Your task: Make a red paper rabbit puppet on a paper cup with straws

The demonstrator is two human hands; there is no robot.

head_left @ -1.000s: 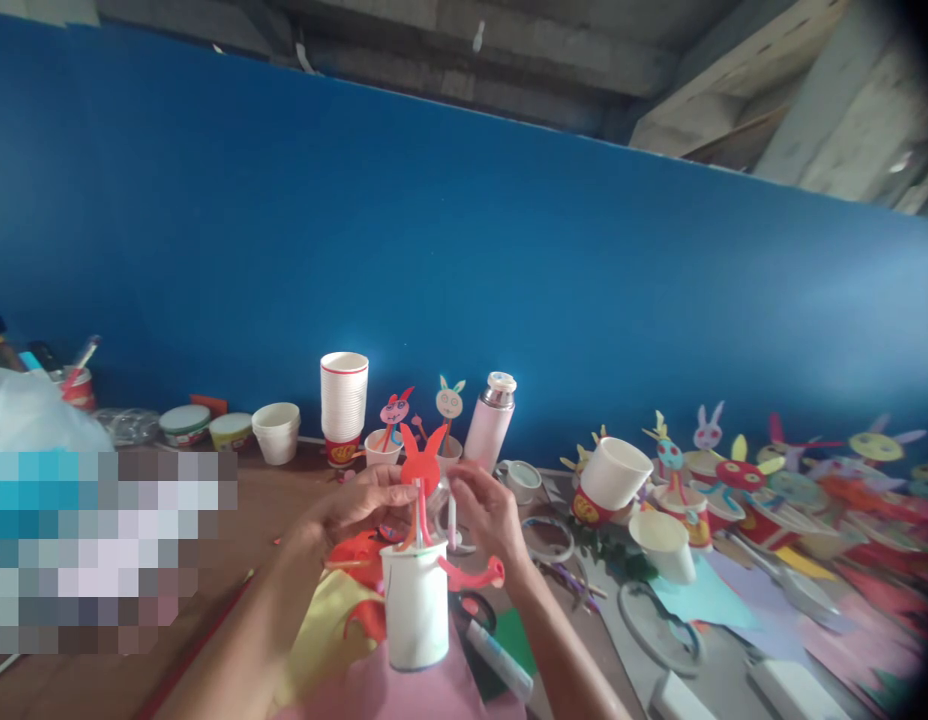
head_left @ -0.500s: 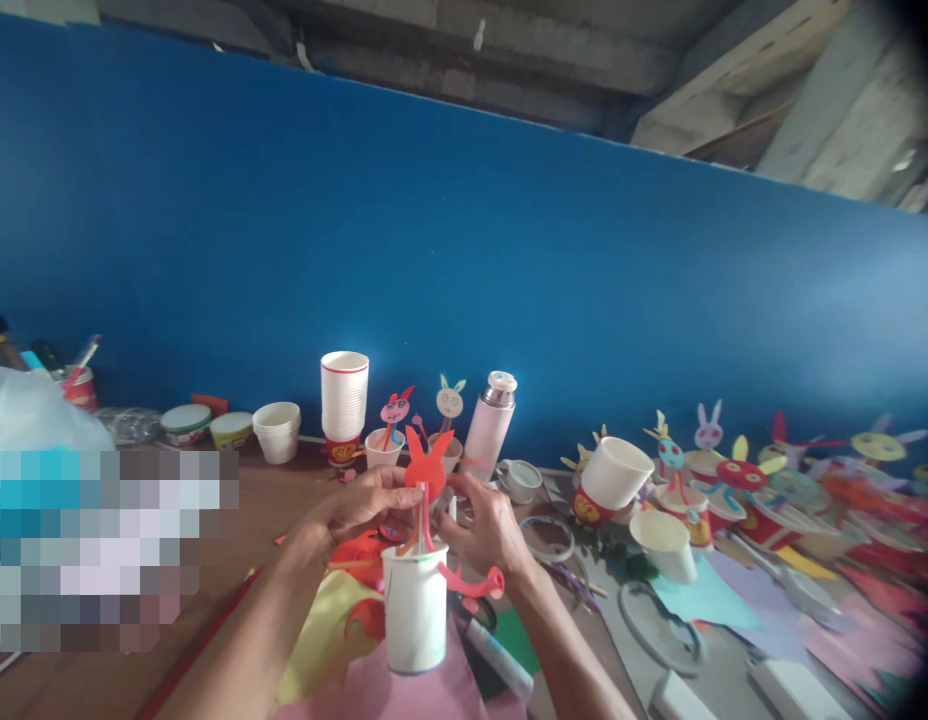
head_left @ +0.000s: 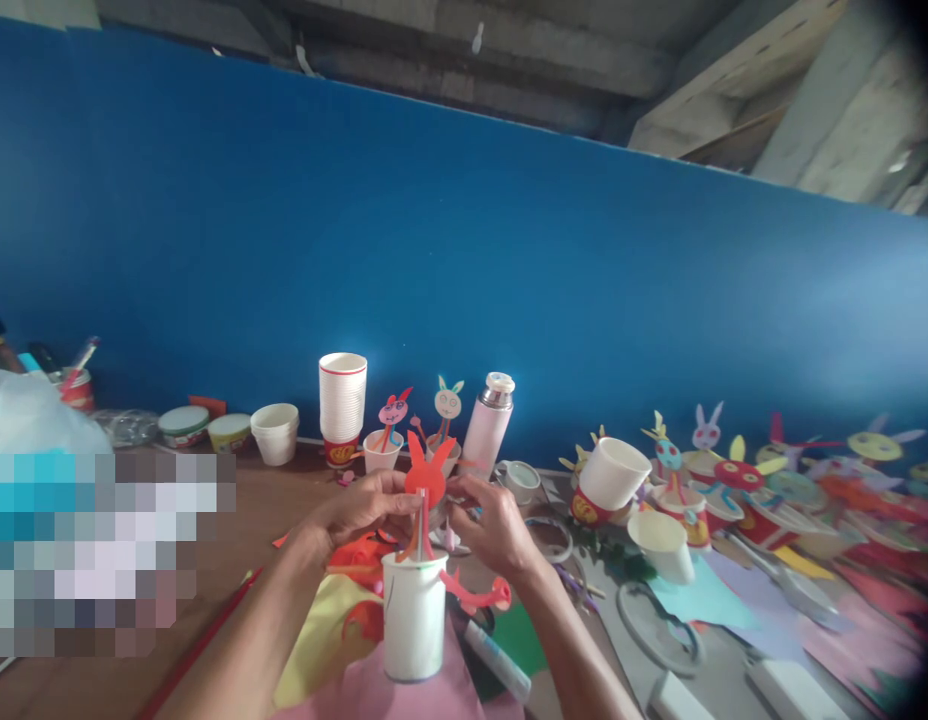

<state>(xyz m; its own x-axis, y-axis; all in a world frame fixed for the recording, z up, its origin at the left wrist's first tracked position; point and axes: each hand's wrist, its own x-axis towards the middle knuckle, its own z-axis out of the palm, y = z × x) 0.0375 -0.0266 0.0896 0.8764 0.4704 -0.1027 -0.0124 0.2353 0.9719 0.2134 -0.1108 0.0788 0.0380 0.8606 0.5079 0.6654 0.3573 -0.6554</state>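
Note:
A red paper rabbit head [head_left: 425,484] on paper strips [head_left: 423,540] rises out of a white paper cup [head_left: 414,620]. My left hand [head_left: 372,505] pinches the rabbit head at its left edge, thumb near the top of the strips. On the other side my right hand [head_left: 490,515] has its fingers closed at the head's right edge; part of the grip lies behind the paper. A curled red paper strip [head_left: 479,595] sticks out from the cup's right side. Under the cup lies pink paper [head_left: 359,690], with yellow paper [head_left: 314,640] to its left.
A tall cup stack [head_left: 342,405], finished-looking paper animals in cups [head_left: 393,415] and a pink thermos [head_left: 488,425] stand along the blue wall. To the right are a tilted cup [head_left: 663,545], a tape ring [head_left: 659,630] and more paper animals. A glue stick [head_left: 498,660] lies right of the cup.
Both hands keep their hold on the rabbit head. The cup sits slightly lower in view, and the right fingers have shifted a little at the head's edge.

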